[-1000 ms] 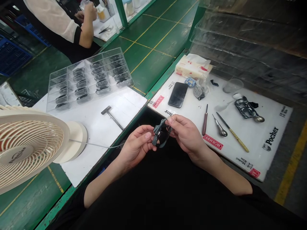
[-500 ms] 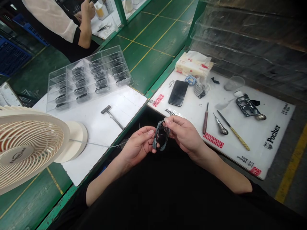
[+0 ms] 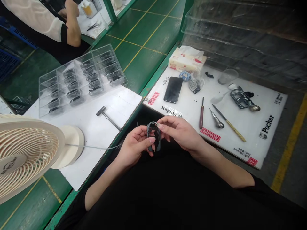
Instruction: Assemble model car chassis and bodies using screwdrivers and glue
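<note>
Between my hands is a small, dark, glossy model car body shell (image 3: 156,145) with an open frame at its upper end. My left hand (image 3: 136,145) grips its left side, thumb laid across the front and fingers behind. At the upper right edge, my right hand (image 3: 174,130) pinches the shell between thumb and fingers. On the mat to the right lie a red-handled screwdriver (image 3: 201,115), a metal-handled pointed tool (image 3: 216,118) and a file with a yellow handle (image 3: 230,124). A similar dark car body (image 3: 240,97) rests beyond them.
A clear compartment tray (image 3: 82,101) of dark parts stands at left, near a T-shaped metal tool (image 3: 107,117). A beige fan (image 3: 24,158) sits closer. A phone (image 3: 173,89), tissue pack (image 3: 186,60) and clear cup (image 3: 228,76) occupy the right table. Another person's arm (image 3: 73,32) is behind.
The shell has turned, its open-framed end now pointing up, and my left thumb has moved across its front. The camera view has shifted slightly, moving the tables left in the picture.
</note>
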Tool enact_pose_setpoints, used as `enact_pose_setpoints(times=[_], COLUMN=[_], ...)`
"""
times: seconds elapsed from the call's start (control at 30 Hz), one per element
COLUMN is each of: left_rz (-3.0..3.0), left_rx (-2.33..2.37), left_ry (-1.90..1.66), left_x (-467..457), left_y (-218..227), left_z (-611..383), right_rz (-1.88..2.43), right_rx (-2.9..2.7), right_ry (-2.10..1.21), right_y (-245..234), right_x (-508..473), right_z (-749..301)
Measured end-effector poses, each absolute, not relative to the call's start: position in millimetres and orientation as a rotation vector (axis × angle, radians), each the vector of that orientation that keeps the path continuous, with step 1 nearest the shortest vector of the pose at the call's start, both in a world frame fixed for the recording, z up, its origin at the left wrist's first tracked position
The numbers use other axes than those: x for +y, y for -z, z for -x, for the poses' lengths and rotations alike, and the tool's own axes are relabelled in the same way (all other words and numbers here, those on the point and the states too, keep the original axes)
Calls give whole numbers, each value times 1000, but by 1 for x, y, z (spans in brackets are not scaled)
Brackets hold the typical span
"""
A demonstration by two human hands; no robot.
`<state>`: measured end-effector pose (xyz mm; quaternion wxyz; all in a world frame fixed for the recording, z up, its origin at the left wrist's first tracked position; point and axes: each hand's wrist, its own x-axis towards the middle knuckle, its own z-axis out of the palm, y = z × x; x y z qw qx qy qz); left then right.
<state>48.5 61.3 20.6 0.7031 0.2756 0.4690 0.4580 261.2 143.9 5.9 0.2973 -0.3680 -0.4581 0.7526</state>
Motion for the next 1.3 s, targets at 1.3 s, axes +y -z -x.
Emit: enact_pose_setpoints(times=[1.3], left_rz=[-505], left_rx=[961], left_ry=[-1016], left_x=[61], left_y=[-26], left_z=[-51], right_rz=[812], right_rx=[-1228], right_ry=[-2022], right_y=[-2], right_x=[136], right_z=[-267])
